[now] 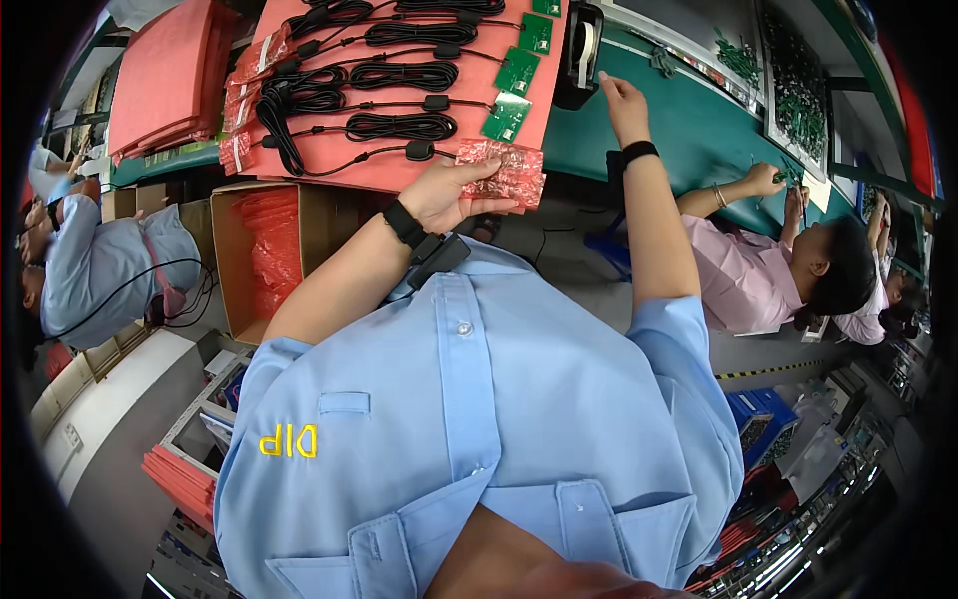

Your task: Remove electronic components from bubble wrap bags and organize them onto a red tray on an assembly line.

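My left hand (446,196) grips a red bubble-wrap packet (504,172) at the near edge of the pink foam sheet (384,177). A black cable with a thick bead (419,151) runs up to this packet; whatever is inside it is hidden. Beside the black tape dispenser (579,60), my right hand (626,105) is raised with its fingertips pressed together. Anything between them is too small to make out. Coiled black cables (402,126) lie in rows on the foam, several ending in green circuit boards (507,117) on the right and red bubble wrap (239,105) on the left.
A stack of pink foam sheets (170,80) stands at the left. Below the table edge is a cardboard box (232,255) holding red bubble wrap (271,240). On the right, a person in pink (743,270) works at the green mat (689,130); another in blue (125,260) is at the left.
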Demonstrator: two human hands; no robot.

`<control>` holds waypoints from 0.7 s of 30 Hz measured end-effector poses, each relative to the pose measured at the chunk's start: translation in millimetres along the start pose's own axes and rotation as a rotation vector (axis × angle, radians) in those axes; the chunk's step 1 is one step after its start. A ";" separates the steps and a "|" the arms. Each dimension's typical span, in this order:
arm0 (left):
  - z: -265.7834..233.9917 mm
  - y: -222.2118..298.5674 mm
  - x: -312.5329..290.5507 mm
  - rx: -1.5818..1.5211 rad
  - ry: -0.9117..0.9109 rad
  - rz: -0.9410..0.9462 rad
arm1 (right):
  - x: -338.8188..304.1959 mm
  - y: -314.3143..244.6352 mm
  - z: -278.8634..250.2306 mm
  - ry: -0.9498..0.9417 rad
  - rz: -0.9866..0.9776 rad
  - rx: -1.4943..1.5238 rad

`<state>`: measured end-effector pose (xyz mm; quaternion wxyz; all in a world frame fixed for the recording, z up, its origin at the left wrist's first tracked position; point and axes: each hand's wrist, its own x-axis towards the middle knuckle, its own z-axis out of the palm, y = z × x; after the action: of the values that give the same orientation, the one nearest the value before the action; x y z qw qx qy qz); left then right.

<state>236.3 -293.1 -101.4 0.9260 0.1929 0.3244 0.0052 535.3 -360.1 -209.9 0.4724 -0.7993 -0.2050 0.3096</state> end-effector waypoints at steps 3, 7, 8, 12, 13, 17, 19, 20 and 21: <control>0.5 -1.4 2.1 0.009 -0.008 -0.006 | 28.8 17.5 15.6 -0.006 0.161 0.004; -4.0 0.0 7.5 0.012 0.003 -0.013 | 33.4 23.6 24.9 -0.067 0.259 0.291; -6.4 1.8 8.6 0.022 0.014 -0.026 | 25.0 21.6 23.3 -0.035 0.269 0.393; -6.3 5.5 8.9 0.038 0.058 -0.085 | -15.2 52.2 33.5 0.038 0.147 0.453; -5.8 5.1 8.1 0.042 0.074 -0.113 | -17.1 61.1 38.9 0.036 0.150 0.455; -3.8 5.1 10.9 0.067 0.092 -0.071 | -16.4 89.1 45.5 0.214 -0.207 -0.017; -8.8 2.0 19.3 0.062 0.082 -0.060 | 0.7 97.4 22.6 0.134 -0.312 -0.284; -10.8 0.2 24.5 0.062 0.063 -0.049 | 0.5 102.3 14.5 0.094 -0.359 -0.417; -13.9 -2.6 24.4 0.058 0.052 -0.036 | -11.6 99.7 12.7 0.085 -0.347 -0.412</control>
<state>246.9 -287.2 -126.9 0.9113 0.2136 0.3517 -0.0160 521.6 -406.1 -298.9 0.3538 -0.8440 -0.3774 0.1419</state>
